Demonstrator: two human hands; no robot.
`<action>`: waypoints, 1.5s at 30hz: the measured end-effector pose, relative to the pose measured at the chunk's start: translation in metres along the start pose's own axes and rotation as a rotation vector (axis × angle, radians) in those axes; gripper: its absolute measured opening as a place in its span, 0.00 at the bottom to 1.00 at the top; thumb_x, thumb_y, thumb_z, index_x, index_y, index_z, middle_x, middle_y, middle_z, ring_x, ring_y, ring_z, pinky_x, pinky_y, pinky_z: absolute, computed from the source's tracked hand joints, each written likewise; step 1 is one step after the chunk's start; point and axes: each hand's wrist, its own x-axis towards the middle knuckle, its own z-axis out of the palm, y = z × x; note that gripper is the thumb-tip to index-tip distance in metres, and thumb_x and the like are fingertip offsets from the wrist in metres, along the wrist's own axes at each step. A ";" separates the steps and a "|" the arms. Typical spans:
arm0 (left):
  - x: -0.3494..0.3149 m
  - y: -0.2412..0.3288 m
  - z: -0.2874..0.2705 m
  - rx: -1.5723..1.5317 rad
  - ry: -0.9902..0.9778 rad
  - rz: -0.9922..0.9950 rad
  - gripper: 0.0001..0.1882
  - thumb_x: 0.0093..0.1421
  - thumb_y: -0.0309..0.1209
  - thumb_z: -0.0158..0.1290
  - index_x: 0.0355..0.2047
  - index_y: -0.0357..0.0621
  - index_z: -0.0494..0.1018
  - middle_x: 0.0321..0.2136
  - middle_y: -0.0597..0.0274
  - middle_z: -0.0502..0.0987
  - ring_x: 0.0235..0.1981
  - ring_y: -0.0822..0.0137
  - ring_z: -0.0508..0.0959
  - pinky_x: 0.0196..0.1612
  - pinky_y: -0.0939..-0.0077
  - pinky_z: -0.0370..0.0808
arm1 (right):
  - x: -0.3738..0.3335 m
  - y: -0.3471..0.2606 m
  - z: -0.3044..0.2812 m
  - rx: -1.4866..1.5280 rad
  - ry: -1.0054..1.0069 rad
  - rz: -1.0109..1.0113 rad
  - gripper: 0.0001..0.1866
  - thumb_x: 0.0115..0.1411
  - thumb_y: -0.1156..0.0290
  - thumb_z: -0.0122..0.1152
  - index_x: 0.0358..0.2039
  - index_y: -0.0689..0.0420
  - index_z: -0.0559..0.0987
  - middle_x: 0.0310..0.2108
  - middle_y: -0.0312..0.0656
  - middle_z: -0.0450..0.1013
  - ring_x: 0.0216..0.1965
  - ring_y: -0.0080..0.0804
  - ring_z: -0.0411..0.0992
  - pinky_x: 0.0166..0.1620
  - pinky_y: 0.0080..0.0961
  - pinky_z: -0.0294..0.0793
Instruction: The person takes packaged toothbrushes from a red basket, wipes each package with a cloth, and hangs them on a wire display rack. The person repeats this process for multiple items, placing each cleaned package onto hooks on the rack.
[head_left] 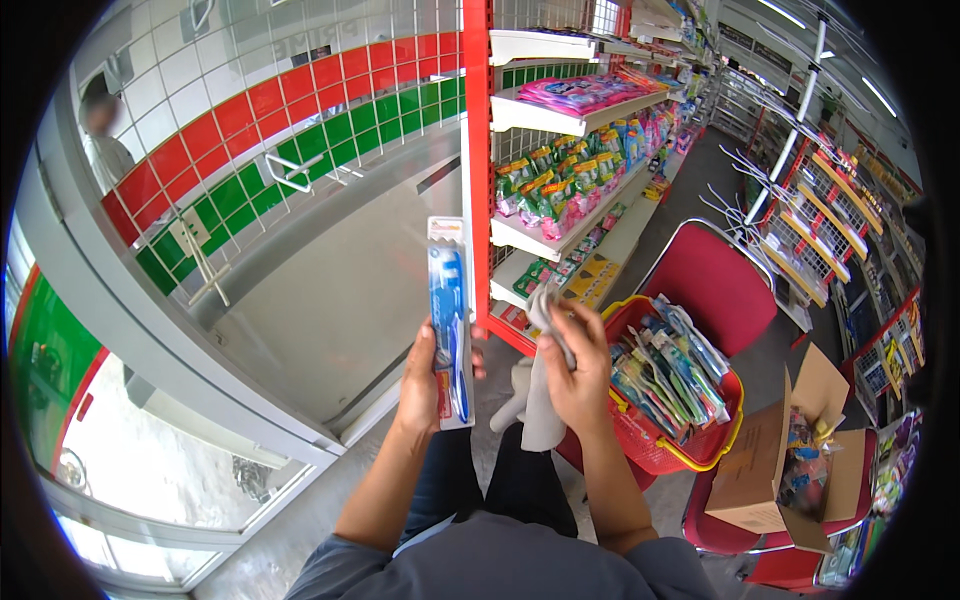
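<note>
In front of me, my left hand grips a packaged toothbrush, upright in its blue and clear blister pack on a white card. The brush with a blue and white handle shows through the plastic. My right hand pinches a pale grey cloth, which hangs down beside the pack without touching it. Some of its folds stick out above my fingers. Right of that hand stands a red basket with a yellow rim, filled with several packaged toothbrushes.
A white wire grid with hooks rises at the left by a glass door. Shelves of bagged goods stand ahead behind a red post. Red chairs and an open cardboard box are at the right. Someone stands beyond the glass.
</note>
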 end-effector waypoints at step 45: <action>0.000 0.013 0.023 0.441 -0.329 -0.140 0.32 0.69 0.27 0.48 0.70 0.50 0.49 0.39 0.61 0.71 0.28 0.75 0.73 0.32 0.78 0.74 | 0.052 -0.009 -0.008 0.131 -0.038 -0.079 0.14 0.58 0.74 0.65 0.46 0.59 0.80 0.38 0.44 0.78 0.40 0.33 0.77 0.43 0.27 0.74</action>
